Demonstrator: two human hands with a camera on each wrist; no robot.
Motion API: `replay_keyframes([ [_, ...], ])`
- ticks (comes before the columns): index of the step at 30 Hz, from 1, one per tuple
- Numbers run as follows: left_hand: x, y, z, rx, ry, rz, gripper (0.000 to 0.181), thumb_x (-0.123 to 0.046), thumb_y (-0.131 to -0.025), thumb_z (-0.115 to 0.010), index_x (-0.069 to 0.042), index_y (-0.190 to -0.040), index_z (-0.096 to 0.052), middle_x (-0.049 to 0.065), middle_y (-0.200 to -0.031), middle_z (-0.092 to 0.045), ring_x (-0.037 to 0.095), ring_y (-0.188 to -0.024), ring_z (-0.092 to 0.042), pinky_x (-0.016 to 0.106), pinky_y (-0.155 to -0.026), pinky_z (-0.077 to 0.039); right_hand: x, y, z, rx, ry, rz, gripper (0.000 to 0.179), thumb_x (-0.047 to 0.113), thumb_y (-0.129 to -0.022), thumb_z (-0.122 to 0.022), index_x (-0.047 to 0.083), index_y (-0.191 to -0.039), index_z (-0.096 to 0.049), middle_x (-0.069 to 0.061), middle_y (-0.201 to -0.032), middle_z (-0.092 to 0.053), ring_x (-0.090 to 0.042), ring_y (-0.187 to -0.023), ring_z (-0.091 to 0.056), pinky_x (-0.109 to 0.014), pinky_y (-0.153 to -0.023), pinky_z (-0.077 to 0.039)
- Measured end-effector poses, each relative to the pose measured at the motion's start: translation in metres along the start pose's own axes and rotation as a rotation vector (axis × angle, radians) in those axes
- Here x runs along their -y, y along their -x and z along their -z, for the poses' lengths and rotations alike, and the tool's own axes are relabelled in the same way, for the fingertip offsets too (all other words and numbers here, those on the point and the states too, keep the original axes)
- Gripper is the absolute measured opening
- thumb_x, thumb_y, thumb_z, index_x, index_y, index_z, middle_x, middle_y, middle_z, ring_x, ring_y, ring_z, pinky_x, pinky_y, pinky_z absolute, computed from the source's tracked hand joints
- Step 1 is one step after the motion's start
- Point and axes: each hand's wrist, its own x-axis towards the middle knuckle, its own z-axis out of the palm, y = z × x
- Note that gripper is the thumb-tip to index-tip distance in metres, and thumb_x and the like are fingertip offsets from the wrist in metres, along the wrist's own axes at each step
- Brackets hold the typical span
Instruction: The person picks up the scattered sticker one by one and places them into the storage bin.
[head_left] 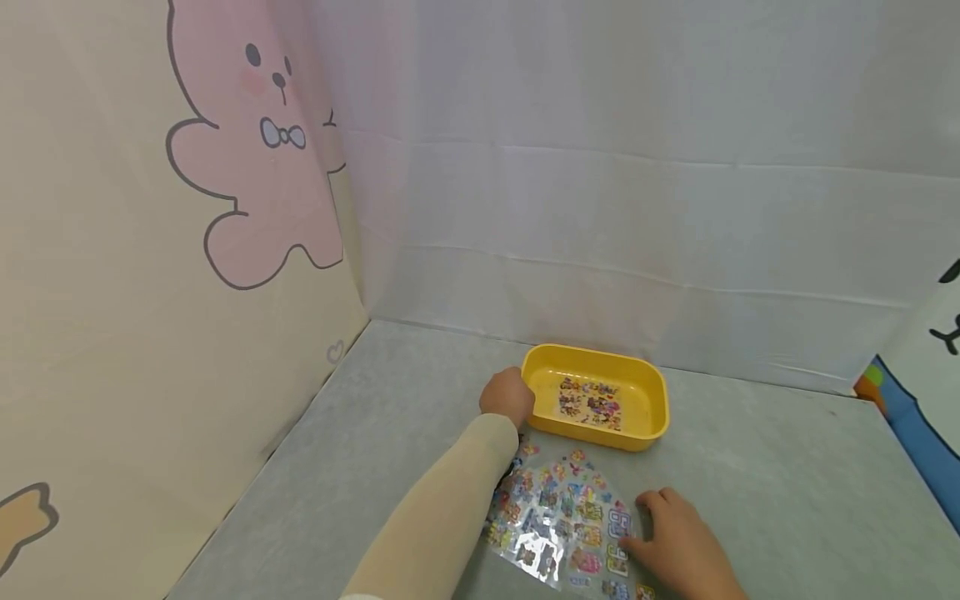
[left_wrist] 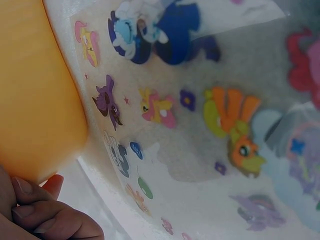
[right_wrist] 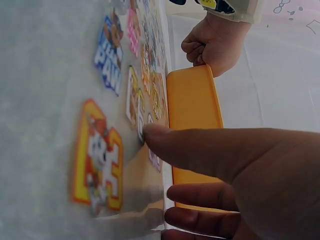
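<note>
A yellow plastic tray (head_left: 637, 400) sits toward the back of the table, with a small sticker sheet (head_left: 588, 404) lying inside. My left hand (head_left: 507, 396) grips the tray's left end, its fingers curled at the rim, as the right wrist view also shows. In front of the tray lie clear sticker sheets (head_left: 551, 517) with colourful cartoon characters, partly covered by my left forearm. At their right edge is my right hand (head_left: 678, 537), thumb on the sheet and fingers loosely extended. In the left wrist view, pony stickers (left_wrist: 157, 107) show close beside the tray wall (left_wrist: 45, 90).
The grey tabletop (head_left: 772, 467) meets a white curtain (head_left: 637, 208) right behind the tray. On the left stands a cream curtain (head_left: 112, 333) printed with a pink bear (head_left: 262, 192). Another printed curtain (head_left: 918, 450) borders the right side.
</note>
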Motion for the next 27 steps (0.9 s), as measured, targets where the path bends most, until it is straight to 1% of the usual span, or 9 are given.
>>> replay_keyframes([
  [5, 0.000, -0.001, 0.000, 0.003, -0.008, 0.000, 0.025, -0.015, -0.100, -0.065, -0.004, -0.122, -0.070, 0.008, -0.104, -0.073, 0.019, -0.086, -0.066, 0.041, -0.085, -0.057, 0.000, -0.003, 0.000, 0.024, 0.003, -0.041, 0.073, 0.047, -0.070, -0.093, -0.005, -0.114, -0.066, -0.013, -0.101, -0.060, -0.027, -0.090, -0.060, -0.054, -0.088, -0.052],
  [11, -0.001, 0.000, 0.001, 0.009, -0.007, 0.001, 0.024, -0.015, -0.100, -0.066, -0.004, -0.120, -0.070, 0.007, -0.101, -0.072, 0.019, -0.083, -0.064, 0.041, -0.085, -0.057, 0.000, -0.007, 0.002, 0.052, -0.007, -0.084, 0.063, 0.040, -0.071, -0.094, -0.003, -0.109, -0.068, -0.011, -0.098, -0.060, -0.024, -0.087, -0.059, -0.052, -0.087, -0.052],
  [15, -0.001, 0.004, 0.003, 0.002, -0.001, -0.025, 0.022, -0.013, -0.099, -0.065, -0.004, -0.119, -0.071, 0.007, -0.100, -0.072, 0.019, -0.082, -0.065, 0.040, -0.082, -0.057, -0.001, -0.007, 0.002, 0.054, -0.011, -0.078, 0.061, 0.040, -0.072, -0.093, -0.003, -0.107, -0.068, -0.010, -0.096, -0.059, -0.023, -0.085, -0.057, -0.051, -0.086, -0.052],
  [20, 0.000, 0.008, 0.006, -0.016, -0.013, -0.068, 0.019, -0.012, -0.100, -0.064, -0.004, -0.115, -0.072, 0.007, -0.095, -0.072, 0.018, -0.079, -0.065, 0.039, -0.075, -0.057, -0.005, -0.007, 0.004, 0.043, -0.052, -0.080, 0.059, 0.037, -0.073, -0.094, -0.003, -0.108, -0.068, -0.011, -0.099, -0.060, -0.024, -0.086, -0.058, -0.051, -0.086, -0.052],
  [22, 0.001, 0.008, 0.007, -0.013, -0.012, -0.066, 0.020, -0.013, -0.100, -0.064, -0.004, -0.116, -0.072, 0.007, -0.095, -0.071, 0.018, -0.079, -0.064, 0.038, -0.076, -0.057, -0.007, -0.007, 0.005, 0.045, -0.061, -0.080, 0.057, 0.034, -0.073, -0.094, -0.004, -0.108, -0.068, -0.012, -0.099, -0.061, -0.024, -0.087, -0.058, -0.052, -0.086, -0.052],
  [27, -0.001, 0.007, 0.007, 0.005, -0.002, -0.039, 0.020, -0.012, -0.100, -0.063, -0.003, -0.116, -0.071, 0.007, -0.096, -0.071, 0.017, -0.079, -0.063, 0.038, -0.078, -0.057, -0.010, -0.008, 0.006, 0.060, -0.041, -0.066, 0.053, 0.032, -0.075, -0.093, -0.003, -0.106, -0.068, -0.011, -0.096, -0.060, -0.024, -0.086, -0.058, -0.051, -0.085, -0.052],
])
